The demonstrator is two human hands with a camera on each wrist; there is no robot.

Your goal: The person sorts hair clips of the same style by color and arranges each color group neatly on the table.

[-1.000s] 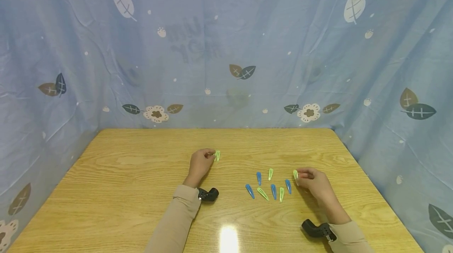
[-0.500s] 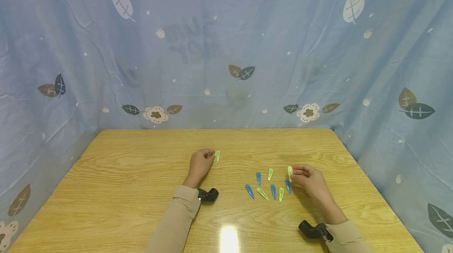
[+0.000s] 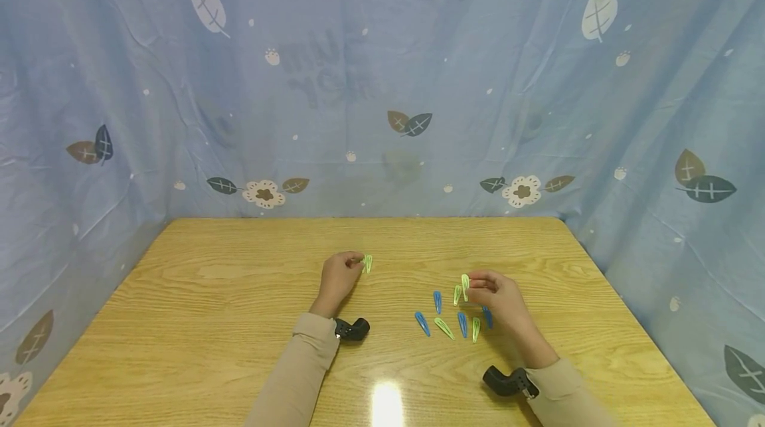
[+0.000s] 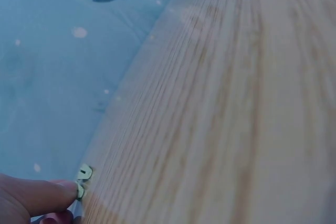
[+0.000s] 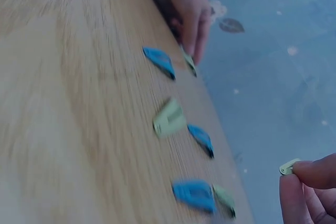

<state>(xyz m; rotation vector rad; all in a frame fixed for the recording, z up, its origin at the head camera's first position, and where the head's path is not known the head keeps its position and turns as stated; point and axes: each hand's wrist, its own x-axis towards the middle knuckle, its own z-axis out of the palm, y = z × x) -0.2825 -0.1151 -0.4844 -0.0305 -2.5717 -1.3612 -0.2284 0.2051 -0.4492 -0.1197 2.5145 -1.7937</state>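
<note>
My left hand (image 3: 339, 281) is at the middle of the table, pinching a yellow-green snap hair clip (image 4: 80, 190) between thumb and finger. Right beside it is a second yellow-green clip (image 3: 368, 263). My right hand (image 3: 502, 299) pinches another yellow-green hair clip (image 3: 465, 287) by its edge, raised above the scattered clips. Under and around that hand lie blue clips (image 3: 437, 302) and yellow-green clips (image 3: 444, 328). One blue clip (image 3: 487, 317) is partly covered by the right hand. The tip of the clip in my right fingers (image 5: 315, 171) shows in the right wrist view.
The wooden table (image 3: 239, 321) reaches back to a blue patterned curtain (image 3: 358, 82), which also hangs at both sides. A black wrist camera (image 3: 354, 329) sits on the left wrist and another camera (image 3: 505, 382) on the right. A bright glare lies near the front.
My right hand has moved left and slightly away from me, carrying the yellow-green hair clip over the scattered clips. The left hand has stayed in place.
</note>
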